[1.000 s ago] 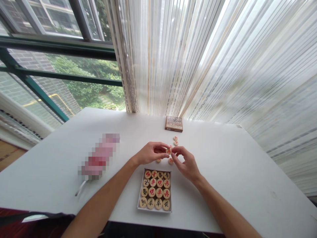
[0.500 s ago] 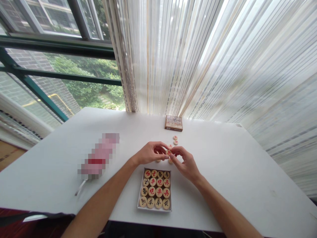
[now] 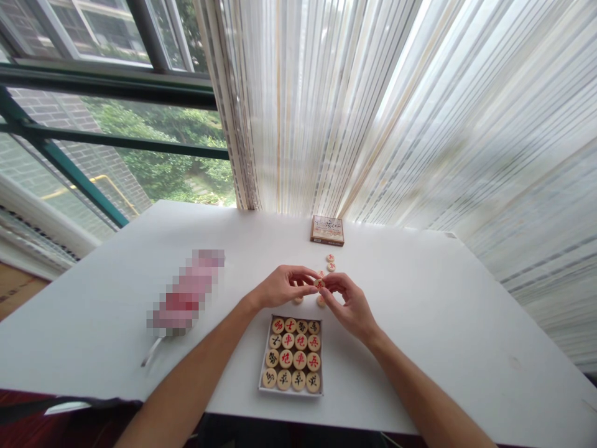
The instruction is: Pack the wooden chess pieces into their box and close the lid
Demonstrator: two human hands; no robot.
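A round wooden Chinese chess piece [image 3: 319, 284] with a red character is pinched between the fingertips of both hands, just above the table. My left hand [image 3: 288, 287] has thumb and forefinger at its left edge. At its right side, the thumb and fingers of my right hand [image 3: 346, 303] grip it. Below the hands sits a shallow white box [image 3: 262, 367] with rows of chess pieces lying face up, some red and some black. Loose pieces lie around the hands: one under my left hand [image 3: 297, 300], one by my right thumb [image 3: 321, 301], partly covered.
Two red-marked pieces, a farther one [image 3: 330, 257] and a nearer one [image 3: 331, 267], lie beyond the hands on the white table [image 3: 420, 298]. Behind them is a printed box [image 3: 327, 231] near the curtain [image 3: 308, 124]. A blurred pink item [image 3: 191, 289] lies to the left.
The held piece has shifted very slightly up and to the right between my fingertips. Both hands stay almost in place, and the box and loose pieces are unmoved.
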